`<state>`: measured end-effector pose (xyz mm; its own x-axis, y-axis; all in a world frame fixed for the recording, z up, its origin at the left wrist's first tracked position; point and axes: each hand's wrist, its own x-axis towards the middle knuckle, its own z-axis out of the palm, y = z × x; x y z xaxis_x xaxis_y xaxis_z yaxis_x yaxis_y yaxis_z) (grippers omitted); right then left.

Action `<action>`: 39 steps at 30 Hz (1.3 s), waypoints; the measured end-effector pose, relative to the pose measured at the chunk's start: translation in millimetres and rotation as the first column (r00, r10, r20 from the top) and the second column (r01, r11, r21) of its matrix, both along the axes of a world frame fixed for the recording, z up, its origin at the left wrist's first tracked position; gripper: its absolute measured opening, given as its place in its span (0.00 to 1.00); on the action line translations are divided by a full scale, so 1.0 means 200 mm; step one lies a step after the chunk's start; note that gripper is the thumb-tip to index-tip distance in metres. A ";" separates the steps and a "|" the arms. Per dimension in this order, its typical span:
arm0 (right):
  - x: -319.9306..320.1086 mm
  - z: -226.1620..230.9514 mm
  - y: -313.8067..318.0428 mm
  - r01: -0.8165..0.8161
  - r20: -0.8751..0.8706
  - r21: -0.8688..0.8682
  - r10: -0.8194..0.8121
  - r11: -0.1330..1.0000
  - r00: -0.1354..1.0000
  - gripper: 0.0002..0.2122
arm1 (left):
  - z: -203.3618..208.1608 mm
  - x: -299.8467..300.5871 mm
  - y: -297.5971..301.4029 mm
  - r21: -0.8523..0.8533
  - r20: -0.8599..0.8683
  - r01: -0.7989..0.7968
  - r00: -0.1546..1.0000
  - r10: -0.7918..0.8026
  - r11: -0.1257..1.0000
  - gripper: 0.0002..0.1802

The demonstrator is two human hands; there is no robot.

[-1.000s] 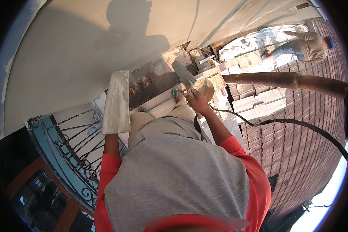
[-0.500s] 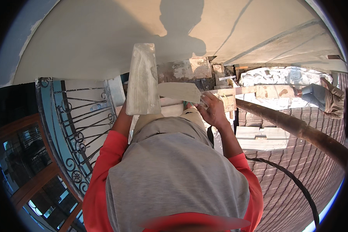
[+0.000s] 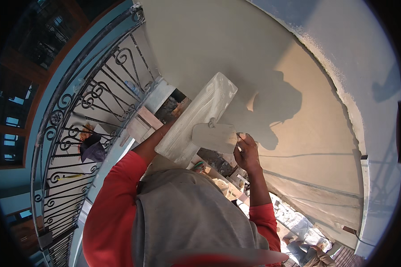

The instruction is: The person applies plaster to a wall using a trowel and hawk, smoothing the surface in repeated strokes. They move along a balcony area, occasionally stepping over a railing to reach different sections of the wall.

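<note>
- Turned since the earlier frame: the pale board (image 3: 198, 119) has gone from nearly upright to leaning rightward at its top, and the trowel (image 3: 205, 139) crosses its lower right part (whether they touch, I cannot tell).
- For the work in hand, this puts both tools together before the wall (image 3: 312, 169), with a small grey lump (image 3: 212, 122) at the blade's upper edge.
- Right hand (image 3: 247, 153): fingers curled around the trowel's near end.
- Left hand: hidden behind the board, so its grip cannot be told; only the forearm (image 3: 153, 142) shows.
- Edges: an iron railing (image 3: 92, 94) bounds the left side, a rough plaster edge (image 3: 325, 66) the upper right.
- Room: widest toward the wall, rightward of the right hand; a co-worker (image 3: 318, 258) is well apart, lower right.
</note>
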<state>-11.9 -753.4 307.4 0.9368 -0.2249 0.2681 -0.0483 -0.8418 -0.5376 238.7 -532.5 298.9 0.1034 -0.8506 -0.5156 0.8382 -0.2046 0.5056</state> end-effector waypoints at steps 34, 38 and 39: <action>1.34 0.19 0.73 -0.128 0.029 0.798 0.175 0.589 0.984 0.14 | -0.73 0.82 1.18 0.066 0.448 -0.493 0.792 0.415 0.868 0.37; 1.04 0.08 0.70 0.026 -0.118 0.744 0.093 0.667 0.989 0.11 | -0.93 0.84 1.29 0.174 0.372 -0.430 0.862 0.345 0.886 0.38; 0.92 0.02 0.72 0.092 -0.136 0.709 0.008 0.699 0.991 0.12 | -0.98 0.82 1.36 0.220 0.353 -0.412 0.879 0.321 0.884 0.38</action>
